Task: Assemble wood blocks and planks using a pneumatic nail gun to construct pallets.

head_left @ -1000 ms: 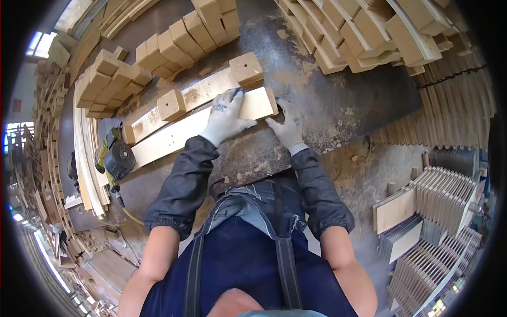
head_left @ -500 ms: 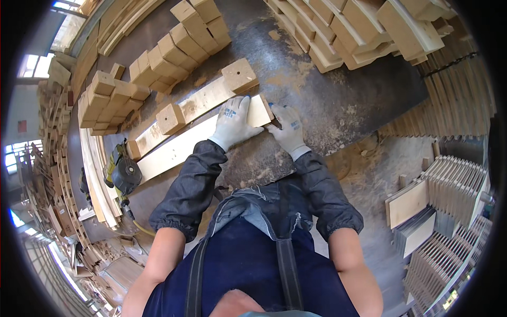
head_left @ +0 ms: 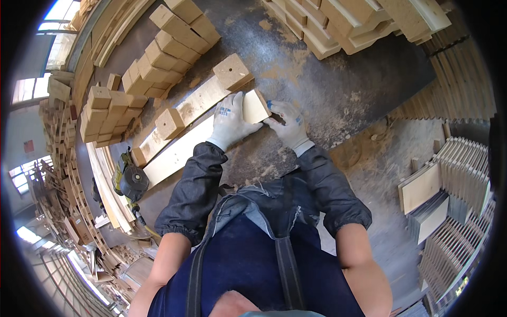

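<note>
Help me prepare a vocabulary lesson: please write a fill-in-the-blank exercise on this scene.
1. The left hand and right hand wear gloves coloured ____.
2. The held board has two ends, left and right; the hands are nearer the ____ one.
3. The green-and-black tool sits by the held board's ____ end.
4. The block-topped board lies ____ from the person than the held board.

Missing words: white; right; left; farther.

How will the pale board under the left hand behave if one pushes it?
The board is probably stiff, as it looks like solid wood. Being flat, it seems unlikely to roll. On the dusty table, it may slide rather easily.
</note>
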Tool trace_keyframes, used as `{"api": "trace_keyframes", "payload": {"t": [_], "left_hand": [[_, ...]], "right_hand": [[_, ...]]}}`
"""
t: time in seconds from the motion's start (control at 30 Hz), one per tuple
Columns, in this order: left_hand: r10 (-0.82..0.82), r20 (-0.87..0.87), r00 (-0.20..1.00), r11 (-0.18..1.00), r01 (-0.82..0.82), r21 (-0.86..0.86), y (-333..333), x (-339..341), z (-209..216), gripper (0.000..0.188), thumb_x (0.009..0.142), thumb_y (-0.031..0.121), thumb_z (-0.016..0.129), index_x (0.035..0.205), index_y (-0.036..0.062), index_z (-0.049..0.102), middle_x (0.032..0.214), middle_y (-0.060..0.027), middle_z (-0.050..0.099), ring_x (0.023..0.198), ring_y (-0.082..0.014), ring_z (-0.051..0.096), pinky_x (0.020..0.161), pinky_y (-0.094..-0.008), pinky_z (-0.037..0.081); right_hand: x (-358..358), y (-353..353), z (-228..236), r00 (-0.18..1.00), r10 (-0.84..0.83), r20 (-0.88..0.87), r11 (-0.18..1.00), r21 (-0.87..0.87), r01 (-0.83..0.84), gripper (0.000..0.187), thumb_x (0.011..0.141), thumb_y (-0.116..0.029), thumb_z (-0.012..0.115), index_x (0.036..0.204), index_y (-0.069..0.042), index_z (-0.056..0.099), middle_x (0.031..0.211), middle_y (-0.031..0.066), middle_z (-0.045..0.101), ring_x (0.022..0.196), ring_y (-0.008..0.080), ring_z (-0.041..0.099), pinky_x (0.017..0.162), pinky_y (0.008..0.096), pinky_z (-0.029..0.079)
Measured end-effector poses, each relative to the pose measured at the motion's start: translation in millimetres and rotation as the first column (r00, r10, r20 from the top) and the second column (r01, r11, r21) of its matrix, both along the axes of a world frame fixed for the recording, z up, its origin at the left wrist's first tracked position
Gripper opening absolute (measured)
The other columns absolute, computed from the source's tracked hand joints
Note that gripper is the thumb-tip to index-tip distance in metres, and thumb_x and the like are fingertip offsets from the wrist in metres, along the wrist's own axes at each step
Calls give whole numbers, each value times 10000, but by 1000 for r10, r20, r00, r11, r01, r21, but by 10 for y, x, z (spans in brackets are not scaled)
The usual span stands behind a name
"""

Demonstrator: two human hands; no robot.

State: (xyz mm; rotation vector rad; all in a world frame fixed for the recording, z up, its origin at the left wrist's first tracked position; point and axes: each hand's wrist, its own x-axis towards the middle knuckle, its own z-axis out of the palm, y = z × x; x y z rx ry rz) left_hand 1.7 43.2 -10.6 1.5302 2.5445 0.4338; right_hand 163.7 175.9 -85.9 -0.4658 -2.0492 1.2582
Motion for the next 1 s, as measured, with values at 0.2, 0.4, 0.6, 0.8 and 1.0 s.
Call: {"api": "trace_keyframes", "payload": {"t": [0.2, 0.4, 0.6, 0.8, 1.0], "left_hand": [[-52, -30, 998, 998, 52, 30, 7, -42, 4, 948, 661, 454, 873, 1354, -65, 487, 1256, -249, 600, 1197, -399, 584, 1055, -505, 449], [-25, -24, 999, 1000, 25, -4, 27, -41, -44, 952, 669, 459, 870, 1358, -63, 470, 1260, -263, 591, 1208, -407, 574, 1063, -507, 442], [-35, -74, 997, 999, 36, 9, 17, -24, -45, 948, 668, 448, 871, 1360, -58, 467, 1239, -259, 598, 1184, -406, 588, 1057, -509, 448], [-56, -48, 997, 998, 56, -6, 40, -59, 11, 927, 666, 428, 879, 1345, -53, 471, 1192, -249, 606, 1147, -400, 603, 1025, -483, 477], [-32, -16, 999, 998, 32, -50, 75, -42, 73, 930, 670, 426, 879, 1347, -54, 462, 1184, -259, 608, 1145, -404, 609, 1013, -486, 486]], "right_hand": [[0, 44, 10, 999, 53, -2, 995, 80, -53, 271, 816, -171, 814, 1037, -43, 724, 1164, 123, 726, 1097, 336, 669, 954, 432, 528], [17, 32, -39, 999, 53, -1, 994, 92, -53, 226, 820, -116, 778, 1035, -52, 757, 1171, 124, 737, 1105, 331, 674, 967, 430, 520], [21, 43, -99, 997, 81, -1, 985, 152, -80, 211, 840, -167, 782, 1026, -68, 768, 1189, 108, 736, 1111, 313, 675, 952, 428, 529], [0, 32, -106, 998, 67, 9, 990, 126, -68, 199, 854, -158, 771, 1032, -70, 782, 1190, 105, 745, 1123, 301, 683, 964, 415, 529], [1, 25, -117, 997, 66, 33, 996, 61, -67, 230, 862, -177, 766, 1071, -82, 789, 1207, 97, 746, 1121, 285, 688, 968, 413, 528]]}}
